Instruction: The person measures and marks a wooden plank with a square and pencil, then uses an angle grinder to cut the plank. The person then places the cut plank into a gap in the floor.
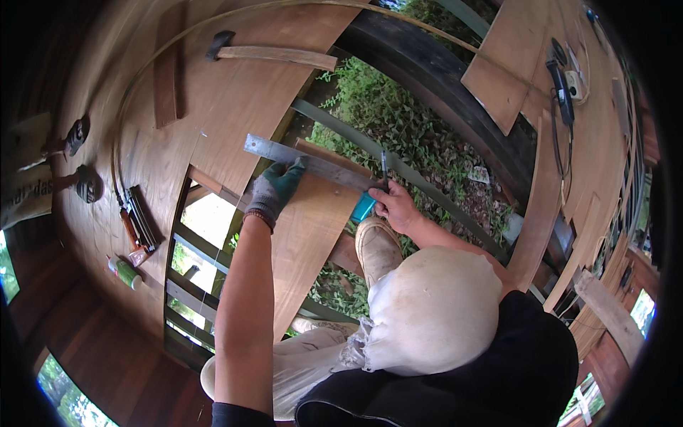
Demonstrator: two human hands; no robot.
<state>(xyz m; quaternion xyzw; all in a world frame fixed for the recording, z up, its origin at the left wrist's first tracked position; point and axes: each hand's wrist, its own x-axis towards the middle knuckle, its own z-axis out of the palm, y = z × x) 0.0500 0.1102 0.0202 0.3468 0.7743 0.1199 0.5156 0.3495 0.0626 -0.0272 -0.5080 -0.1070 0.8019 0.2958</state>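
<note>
My left hand [276,186], in a grey and green glove, grips a steel square [265,148] lying across a plywood board [306,228], near its far edge. A narrow wooden piece [320,151] shows behind the blade. My bare right hand [395,210] is closed on a dark pencil or pen [384,162], upright at the blade's right end, beside the square's teal handle [361,208]. My booted foot [377,252] is below that handle, and my pale-trousered knee [430,306] is bent beneath me.
Open joists [341,132] with foliage below surround the board. An axe [277,55], nail gun [139,224] and bottle [126,272] lie on the left plywood floor [156,164]. Another person's sandalled feet [85,185] stand far left. A corded power tool [562,85] and planks [537,235] lie right.
</note>
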